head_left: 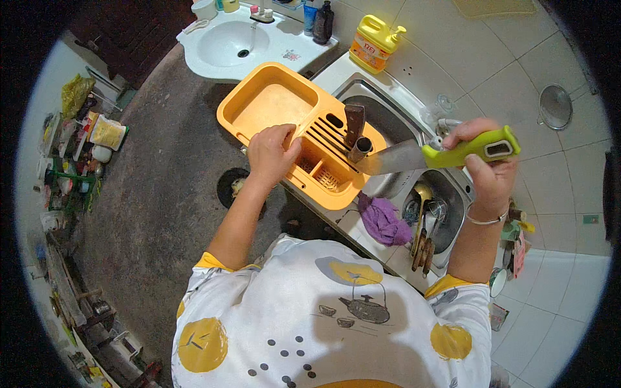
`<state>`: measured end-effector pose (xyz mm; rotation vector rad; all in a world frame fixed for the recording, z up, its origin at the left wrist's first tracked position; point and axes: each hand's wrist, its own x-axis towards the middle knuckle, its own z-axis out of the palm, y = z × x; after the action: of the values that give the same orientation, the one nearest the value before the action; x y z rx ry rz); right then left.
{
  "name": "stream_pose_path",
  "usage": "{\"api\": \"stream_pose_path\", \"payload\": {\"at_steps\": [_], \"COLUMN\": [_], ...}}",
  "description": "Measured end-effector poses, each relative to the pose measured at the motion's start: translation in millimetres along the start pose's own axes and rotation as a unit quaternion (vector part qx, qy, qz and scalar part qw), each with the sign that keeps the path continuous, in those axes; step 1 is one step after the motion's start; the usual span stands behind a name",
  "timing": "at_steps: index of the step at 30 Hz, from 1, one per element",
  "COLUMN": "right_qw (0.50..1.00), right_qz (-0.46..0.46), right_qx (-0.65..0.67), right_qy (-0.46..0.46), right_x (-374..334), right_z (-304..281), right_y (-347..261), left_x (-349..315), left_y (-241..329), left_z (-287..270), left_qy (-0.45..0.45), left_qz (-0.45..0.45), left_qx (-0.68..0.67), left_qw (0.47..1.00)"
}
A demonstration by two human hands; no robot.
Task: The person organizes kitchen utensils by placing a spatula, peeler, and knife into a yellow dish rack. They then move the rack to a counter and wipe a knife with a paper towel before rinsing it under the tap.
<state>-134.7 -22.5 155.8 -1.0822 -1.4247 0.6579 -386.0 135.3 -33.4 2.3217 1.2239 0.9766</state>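
Right hand (488,181): Closed around the green handle (477,146), wrist bent to send the blade leftward; holding nothing else.

Knife (401,158): Held across the steel sink (386,184), blurred toward the tip, and ending beside the hollow metal tube (362,146) in the rack; cannot tell whether touching the orange plastic or just clear of it.

Left hand (270,152): Half curled over the divider of the orange drying rack (259,81), between the shallow basin and the slots; cannot tell whether gripping or only pressing.

Orange drying rack: Set partly on the worktop (352,224), jutting out over the floor at left; already carrying the tube and a dark brown upright piece (354,124) near the slots.

Sink bowl nearer the body: Filled with ladles (422,193) and other utensils, handles leaning over the near rim; lying just beside a crumpled purple cloth (385,220).

Step in hand: Probably putting the knife into the rack, or else drawing it out; hard to say from one moment.

Next move: If storing, calls for lining up the tip with a free slot, steadying the rack from the left, and keeping the edge away from bare fingers.
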Motion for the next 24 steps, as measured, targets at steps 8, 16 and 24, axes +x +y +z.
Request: {"api": "stream_pose_path", "payload": {"at_steps": [8, 16, 24], "right_qw": [0.999, 0.992, 0.959], "right_qz": [-0.019, -0.043, -0.004], "right_qx": [-0.014, -0.1, -0.227], "right_qy": [-0.042, -0.067, -0.171], "right_x": [-9, -11, -12], "right_z": [24, 31, 47], "right_y": [8, 4, 30], "left_x": [-1, -2, -3], "left_y": [-4, -3, -8], "left_z": [2, 2, 6], "left_qy": [0.008, -0.001, 0.026], "left_qz": [0.013, 0.003, 0.017], "left_qx": [0.001, 0.003, -0.014], "left_qw": [1.0, 1.0, 0.999]}}
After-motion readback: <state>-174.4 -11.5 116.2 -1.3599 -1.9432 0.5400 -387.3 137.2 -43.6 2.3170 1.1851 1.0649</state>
